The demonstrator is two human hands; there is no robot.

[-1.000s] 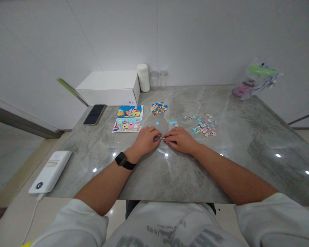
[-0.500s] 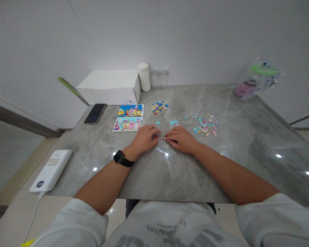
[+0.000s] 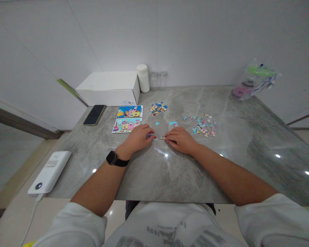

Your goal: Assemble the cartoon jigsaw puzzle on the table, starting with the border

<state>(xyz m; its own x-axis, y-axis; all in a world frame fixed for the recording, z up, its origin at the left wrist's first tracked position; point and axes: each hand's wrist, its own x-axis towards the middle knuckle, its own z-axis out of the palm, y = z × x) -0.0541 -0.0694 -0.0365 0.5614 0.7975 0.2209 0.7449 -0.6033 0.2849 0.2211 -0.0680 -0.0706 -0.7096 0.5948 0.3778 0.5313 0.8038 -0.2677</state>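
Observation:
My left hand (image 3: 141, 138), with a black watch on its wrist, rests on the table with curled fingers around a jigsaw piece (image 3: 150, 134) showing some red. Just right of those fingertips lies a small red piece (image 3: 155, 138). Across a narrow gap, my right hand (image 3: 180, 139) pinches another jigsaw piece (image 3: 162, 138) at its fingertips, flat against the table. Beyond the hands lie a single light-blue piece (image 3: 157, 123) and a few joined light-blue pieces (image 3: 173, 123). The palms hide part of what is under them.
Two cartoon picture cards (image 3: 127, 125) lie left of a blue-yellow jigsaw pile (image 3: 158, 108). A pastel pile (image 3: 204, 127) spreads to the right. A phone (image 3: 94, 115), white box (image 3: 106, 89), white bottle (image 3: 143, 79), power bank (image 3: 50, 171) and bagged cup (image 3: 252, 82) stand around the grey table.
My left hand has drawn left, away from my right hand, widening the gap and exposing the small red piece. My right hand stays almost in place.

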